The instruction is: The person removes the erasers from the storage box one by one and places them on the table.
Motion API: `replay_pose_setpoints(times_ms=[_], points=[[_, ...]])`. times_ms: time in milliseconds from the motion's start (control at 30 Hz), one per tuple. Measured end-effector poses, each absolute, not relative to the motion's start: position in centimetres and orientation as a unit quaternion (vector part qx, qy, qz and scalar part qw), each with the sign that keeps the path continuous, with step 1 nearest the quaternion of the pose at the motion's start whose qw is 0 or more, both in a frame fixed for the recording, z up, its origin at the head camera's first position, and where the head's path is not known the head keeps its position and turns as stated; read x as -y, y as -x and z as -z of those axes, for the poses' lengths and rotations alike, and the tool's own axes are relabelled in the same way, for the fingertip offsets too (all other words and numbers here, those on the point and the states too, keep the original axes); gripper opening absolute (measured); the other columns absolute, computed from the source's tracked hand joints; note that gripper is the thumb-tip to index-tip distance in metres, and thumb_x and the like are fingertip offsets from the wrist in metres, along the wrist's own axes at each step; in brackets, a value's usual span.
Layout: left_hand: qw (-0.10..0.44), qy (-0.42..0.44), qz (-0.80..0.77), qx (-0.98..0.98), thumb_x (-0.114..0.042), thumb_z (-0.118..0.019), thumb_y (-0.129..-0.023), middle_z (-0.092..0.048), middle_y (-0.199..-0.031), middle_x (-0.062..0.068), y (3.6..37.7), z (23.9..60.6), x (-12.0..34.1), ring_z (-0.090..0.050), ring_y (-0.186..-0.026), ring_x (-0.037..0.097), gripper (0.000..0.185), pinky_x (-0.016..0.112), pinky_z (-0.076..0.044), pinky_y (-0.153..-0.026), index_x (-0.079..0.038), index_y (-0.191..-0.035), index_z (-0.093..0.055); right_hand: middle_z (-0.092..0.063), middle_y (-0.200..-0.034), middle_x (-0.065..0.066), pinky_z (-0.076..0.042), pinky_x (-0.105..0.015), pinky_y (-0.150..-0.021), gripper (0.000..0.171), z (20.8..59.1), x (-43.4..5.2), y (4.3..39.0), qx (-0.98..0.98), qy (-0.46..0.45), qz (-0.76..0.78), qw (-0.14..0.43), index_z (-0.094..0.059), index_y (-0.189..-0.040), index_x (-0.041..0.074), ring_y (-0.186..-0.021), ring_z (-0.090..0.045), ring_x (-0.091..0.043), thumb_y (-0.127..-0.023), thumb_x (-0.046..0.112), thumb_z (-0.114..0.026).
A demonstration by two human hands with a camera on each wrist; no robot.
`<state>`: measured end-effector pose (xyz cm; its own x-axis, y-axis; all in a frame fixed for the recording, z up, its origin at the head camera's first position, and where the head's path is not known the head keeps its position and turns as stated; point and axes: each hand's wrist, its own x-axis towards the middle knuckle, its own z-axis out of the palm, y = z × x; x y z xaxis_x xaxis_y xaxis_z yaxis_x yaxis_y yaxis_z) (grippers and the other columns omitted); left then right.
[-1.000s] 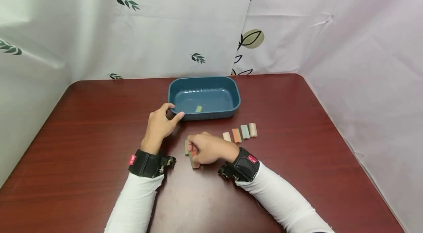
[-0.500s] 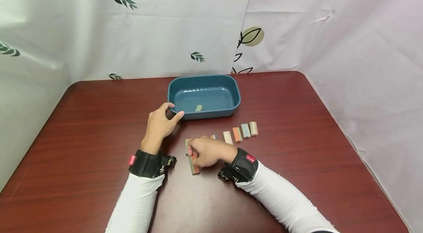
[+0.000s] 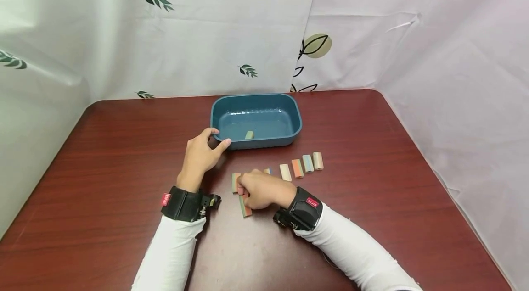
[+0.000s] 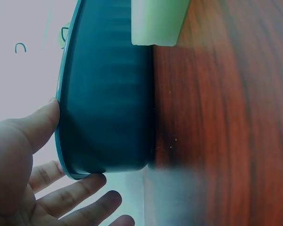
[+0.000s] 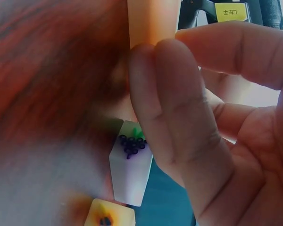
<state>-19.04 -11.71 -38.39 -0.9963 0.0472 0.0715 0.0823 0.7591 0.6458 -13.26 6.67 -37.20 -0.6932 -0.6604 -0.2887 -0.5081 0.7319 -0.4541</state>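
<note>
In the head view my left hand (image 3: 200, 157) holds the front-left corner of a blue rectangular container (image 3: 264, 142), thumb and index finger at the rim; the other fingers spread outside in the left wrist view. One small pale green block (image 3: 249, 135) lies in the container. My right hand (image 3: 264, 190), fingers bent, pinches a small orange-and-green block (image 3: 246, 210) on the table; its orange face (image 5: 153, 23) shows at the fingertips in the right wrist view. Another striped block (image 3: 235, 182) stands just beyond it, partly covered by the hand.
Right of my right hand stand a cream block (image 3: 285, 172), an orange block (image 3: 297, 168), a light blue block (image 3: 307, 163) and a beige block (image 3: 317, 161). A block with a grape picture (image 5: 132, 160) shows below the right fingers. White curtains surround the brown table (image 3: 124, 158).
The orange-and-green block has shifted slightly toward the near edge with my right hand around it. More of the striped block beyond is visible. My left hand has stayed on the container.
</note>
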Motion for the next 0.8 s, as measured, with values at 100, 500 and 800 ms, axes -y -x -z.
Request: replay_pose_setpoints(times_ms=[100, 500, 800], points=[[0.028, 0.038, 0.345, 0.938, -0.044, -0.062, -0.094, -0.057, -0.127, 0.021, 19.12, 38.25, 11.72, -0.051, -0.114, 0.039, 0.054, 0.053, -0.043, -0.091, -0.009, -0.133, -0.052, -0.054, -0.069, 0.008, -0.039, -0.021, -0.053, 0.016, 37.1, -6.67, 13.32, -0.904, 0.326, 0.174, 0.217, -0.06, -0.083, 0.017, -0.059, -0.049, -0.008, -0.085, 0.003, -0.067], [0.024, 0.039, 0.342, 0.939, -0.045, -0.062, -0.094, -0.058, -0.124, 0.02, 19.17, 38.32, 11.81, -0.052, -0.112, 0.038, 0.054, 0.052, -0.044, -0.09, -0.01, -0.133, -0.052, -0.053, -0.07, 0.01, -0.039, -0.022, -0.055, 0.015, 36.96, -6.45, 12.85, -0.91, 0.329, 0.152, 0.201, -0.059, -0.086, 0.018, -0.061, -0.05, -0.007, -0.085, 0.006, -0.068], [0.018, 0.037, 0.346, 0.937, -0.046, -0.062, -0.094, -0.057, -0.126, 0.02, 18.88, 38.34, 11.88, -0.051, -0.114, 0.038, 0.055, 0.053, -0.044, -0.091, -0.01, -0.134, -0.052, -0.053, -0.07, 0.008, -0.04, -0.02, -0.054, 0.011, 36.23, -6.96, 13.26, -0.901, 0.35, 0.202, 0.155, -0.061, -0.087, 0.014, -0.06, -0.049, -0.006, -0.086, 0.005, -0.067]])
